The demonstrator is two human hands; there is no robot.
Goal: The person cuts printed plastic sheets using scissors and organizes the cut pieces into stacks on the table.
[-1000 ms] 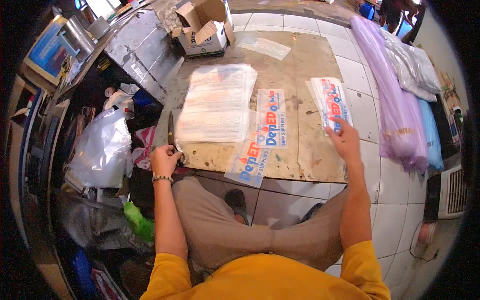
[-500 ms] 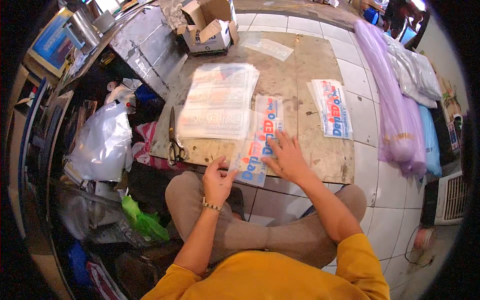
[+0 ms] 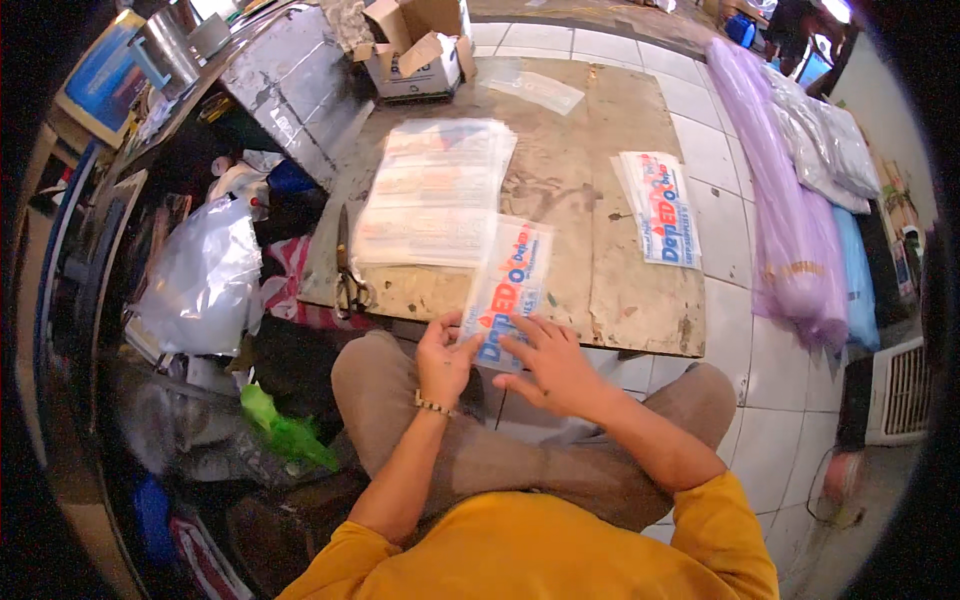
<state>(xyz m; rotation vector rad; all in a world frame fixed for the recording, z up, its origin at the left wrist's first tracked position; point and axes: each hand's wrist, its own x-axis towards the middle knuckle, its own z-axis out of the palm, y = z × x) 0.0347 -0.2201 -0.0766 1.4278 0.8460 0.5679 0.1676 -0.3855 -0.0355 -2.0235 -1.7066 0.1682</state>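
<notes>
At the near edge of the low wooden table, my left hand (image 3: 443,358) pinches the lower left edge of a clear plastic strip (image 3: 522,265) printed in red and blue. Over the lower right part of this strip lies my right hand (image 3: 552,368), fingers spread and thumb apart. The strip slants away from me, its near end past the table edge. Whether it is one layer or several I cannot tell. Just beyond it is a stack of printed plastic sheets (image 3: 430,195). A small pile of similar printed strips (image 3: 668,215) rests on the right side.
Black scissors (image 3: 348,265) lie left of the stack on the table (image 3: 625,310). At the far edge are an open cardboard box (image 3: 418,75) and a pale strip (image 3: 540,92). Purple plastic rolls (image 3: 790,220) lie on the floor to the right; a cluttered shelf (image 3: 150,170) borders the left.
My right hand has drawn back toward me and left along the strip. Two strips that lay crossed at an angle now overlap as one line. The left hand keeps its pinch.
</notes>
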